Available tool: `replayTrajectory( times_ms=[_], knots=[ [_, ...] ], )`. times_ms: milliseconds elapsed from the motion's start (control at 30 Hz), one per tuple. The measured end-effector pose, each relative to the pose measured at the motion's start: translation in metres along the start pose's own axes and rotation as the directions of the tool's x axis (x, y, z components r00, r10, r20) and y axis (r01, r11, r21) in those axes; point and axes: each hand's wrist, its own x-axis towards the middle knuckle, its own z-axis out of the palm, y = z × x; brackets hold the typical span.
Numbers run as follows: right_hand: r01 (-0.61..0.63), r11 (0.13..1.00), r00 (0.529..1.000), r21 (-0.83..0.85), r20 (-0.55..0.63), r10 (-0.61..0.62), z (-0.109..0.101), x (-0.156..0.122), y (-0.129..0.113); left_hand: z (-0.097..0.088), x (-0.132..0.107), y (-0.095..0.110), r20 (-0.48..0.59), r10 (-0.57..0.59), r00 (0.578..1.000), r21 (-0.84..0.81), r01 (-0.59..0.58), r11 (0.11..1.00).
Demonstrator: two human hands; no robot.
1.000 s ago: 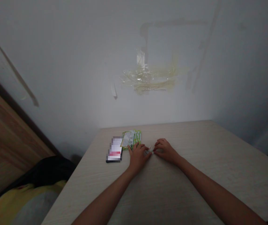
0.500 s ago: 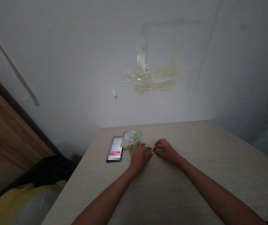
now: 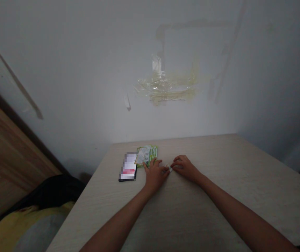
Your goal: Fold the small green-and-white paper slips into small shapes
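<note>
Both my hands rest near the far middle of a pale wooden table [image 3: 218, 196]. My left hand [image 3: 155, 174] lies with curled fingers, its fingertips pinching one end of a small pale object [image 3: 168, 168]. My right hand [image 3: 184, 167] pinches the other end of that same object, which is too small to name. Just beyond my left hand lie green printed packets [image 3: 147, 154], fanned out flat. A phone [image 3: 128, 167] with a lit screen lies left of the packets.
A white wall with old tape residue [image 3: 165, 87] rises right behind the table. A wooden panel [image 3: 5, 147] stands to the left. Dark and yellow cloth [image 3: 34, 206] lies below the table's left edge.
Almost nothing differs. My hands stay together on the small object, with the fingertips shifting slightly.
</note>
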Motion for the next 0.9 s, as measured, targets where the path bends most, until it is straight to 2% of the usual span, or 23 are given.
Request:
replayTrajectory(
  times_ms=[233, 900],
  knots=[
    [0.001, 1.000, 1.000, -0.021, -0.002, -0.001, 0.003, 0.001, 0.004, -0.005, 0.002, 0.000, 0.017, -0.012, 1.000, 0.044, 0.012, 0.999],
    [-0.028, 1.000, 1.000, 0.008, -0.007, 0.028, 0.002, 0.001, 0.001, -0.012, 0.000, 0.002, -0.061, 0.040, 0.997, 0.132, -0.032, 0.991]
  ],
)
